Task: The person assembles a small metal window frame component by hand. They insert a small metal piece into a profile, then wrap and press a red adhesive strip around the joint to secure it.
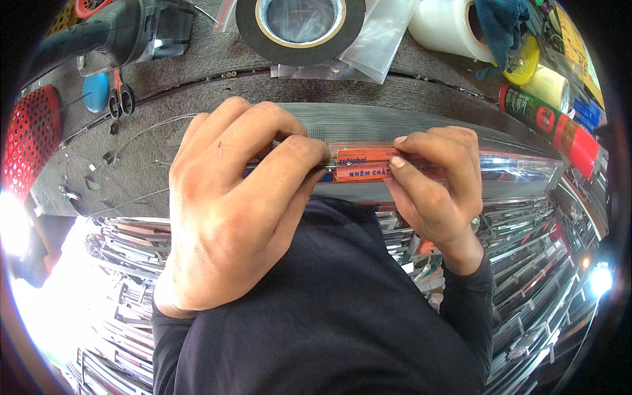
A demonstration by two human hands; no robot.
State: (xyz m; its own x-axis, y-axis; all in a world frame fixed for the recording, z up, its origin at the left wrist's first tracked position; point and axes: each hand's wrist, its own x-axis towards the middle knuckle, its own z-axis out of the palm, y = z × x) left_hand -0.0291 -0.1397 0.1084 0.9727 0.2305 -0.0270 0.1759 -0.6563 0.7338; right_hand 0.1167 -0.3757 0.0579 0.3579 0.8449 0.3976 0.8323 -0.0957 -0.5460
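An orange strip with dark lettering (362, 172) lies along a long grey pleated mesh bundle (368, 118), under a clear, shiny edge. My right hand (438, 174) pinches the strip's right part between thumb and forefinger. At its left end, my left hand (230, 197) is closed, with thumb and forefinger pressed together. Whatever those left fingers grip is hidden behind them. Thin pale cords (141, 131) trail leftward over the bench from beside my left hand.
Beyond the mesh sit a roll of black tape (253, 33), plastic bags (382, 39) and a clear film roll (441, 26). Scissors (120, 95) and a power tool (131, 36) lie left, a red-green spray can (553, 131) right. Metal profiles (125, 316) are piled below the bench.
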